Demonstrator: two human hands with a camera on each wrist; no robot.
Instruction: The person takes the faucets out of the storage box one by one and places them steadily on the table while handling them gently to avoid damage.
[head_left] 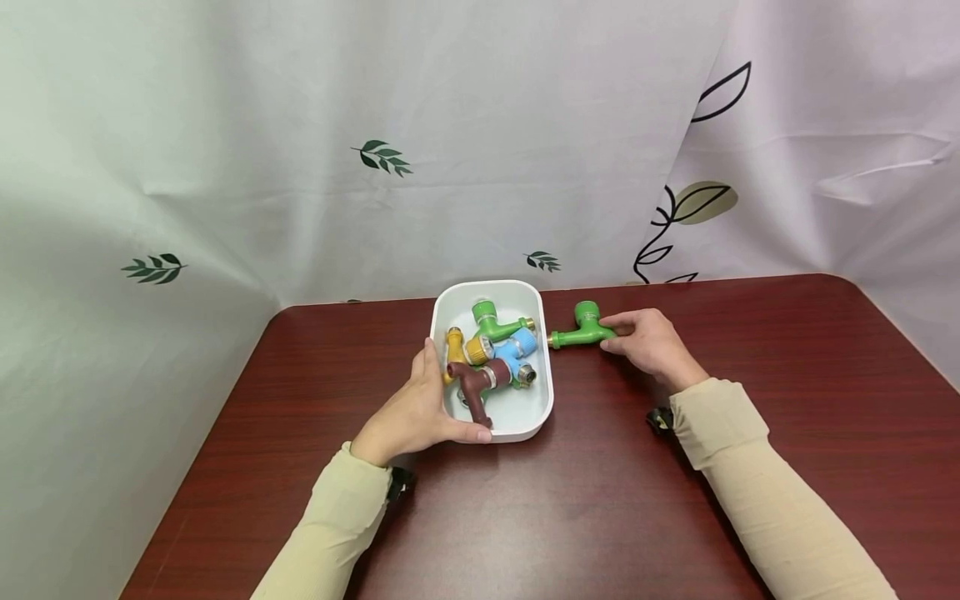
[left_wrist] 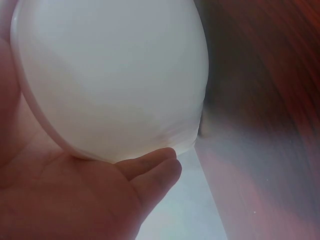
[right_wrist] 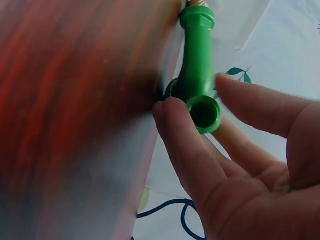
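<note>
A white plastic tub (head_left: 546,392) stands on the table with several garden taps in it. My left hand (head_left: 405,417) holds its near left corner, thumb along the front rim and fingers against the left side. Inside lie a green tap (head_left: 487,321), a yellow tap (head_left: 455,346), a blue tap (head_left: 510,352) and a dark maroon tap (head_left: 474,385) on top; part of another green one is mostly hidden beneath. Right of the tub, my right hand (head_left: 648,343) pinches another green tap (head_left: 587,334) by its spout end. Its brass thread points at the tub; the spout opening shows in the right wrist view.
The dark red wooden table (head_left: 585,517) reaches back to a white curtain (head_left: 465,192) printed with leaves. More cloth hangs at both sides. A black strap or device (head_left: 660,420) sits under the right wrist, and another (head_left: 400,482) by the left.
</note>
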